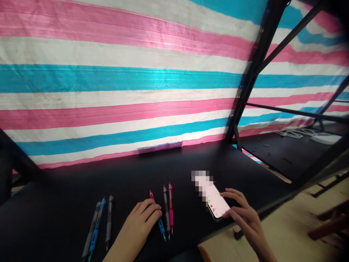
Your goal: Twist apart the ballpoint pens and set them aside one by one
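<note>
My left hand (145, 216) rests on the black table, its fingers bent over a pen with a red tip and a blue lower end (160, 226). Just right of that pen lie a grey pen (166, 211) and a pink pen (171, 211). Further left are a dark grey pen (91, 231), a blue pen (97, 227) and another grey pen (109, 222). A phone (218, 203) with a lit screen lies at the right, partly blurred out. My right hand (237, 205) is at its right edge, thumb and fingers apart, touching its lower corner.
The black table (122, 171) ends at a striped plastic sheet (122, 80). A black metal frame (251, 72) rises at the right. Beyond it, a second dark surface (272, 149) holds white cables (294, 134) and a white device (325, 139).
</note>
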Demonstrator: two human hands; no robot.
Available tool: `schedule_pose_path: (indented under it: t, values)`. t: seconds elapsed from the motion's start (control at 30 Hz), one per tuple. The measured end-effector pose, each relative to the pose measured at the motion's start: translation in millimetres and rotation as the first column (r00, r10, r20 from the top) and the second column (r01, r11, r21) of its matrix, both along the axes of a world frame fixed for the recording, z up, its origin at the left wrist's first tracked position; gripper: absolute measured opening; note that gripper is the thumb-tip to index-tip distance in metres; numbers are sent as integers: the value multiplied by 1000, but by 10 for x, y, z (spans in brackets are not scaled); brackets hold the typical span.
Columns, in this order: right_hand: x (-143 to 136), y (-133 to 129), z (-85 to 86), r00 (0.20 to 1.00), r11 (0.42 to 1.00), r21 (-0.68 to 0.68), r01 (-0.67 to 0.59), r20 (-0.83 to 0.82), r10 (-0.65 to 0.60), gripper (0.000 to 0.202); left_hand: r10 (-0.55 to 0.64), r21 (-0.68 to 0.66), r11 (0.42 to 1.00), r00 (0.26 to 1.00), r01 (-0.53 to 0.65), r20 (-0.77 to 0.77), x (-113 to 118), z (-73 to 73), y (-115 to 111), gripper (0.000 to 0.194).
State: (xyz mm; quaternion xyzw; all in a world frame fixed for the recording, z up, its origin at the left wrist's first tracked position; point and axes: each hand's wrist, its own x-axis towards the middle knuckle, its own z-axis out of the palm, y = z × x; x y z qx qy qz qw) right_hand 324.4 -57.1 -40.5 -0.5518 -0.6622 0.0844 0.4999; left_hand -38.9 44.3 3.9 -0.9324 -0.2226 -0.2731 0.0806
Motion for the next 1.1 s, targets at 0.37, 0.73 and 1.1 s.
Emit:
schedule_pose_path:
  t: [0.37, 0.73, 1.1]
  values:
    - [-793, 220, 466, 983, 994, 96, -46, -175, 62, 23, 44, -18, 999, 997, -43, 66, 7, 98, -45, 41]
    - [-1673, 808, 516, 926, 957, -49, -286, 244, 289, 25, 327, 160, 922, 930, -353, 168, -88, 237, -104, 19]
    - [-1658, 679, 392, 900, 928, 234, -289, 397, 180, 34, 391, -477, 813, 920, -334, 21, -83, 341, -210, 29]
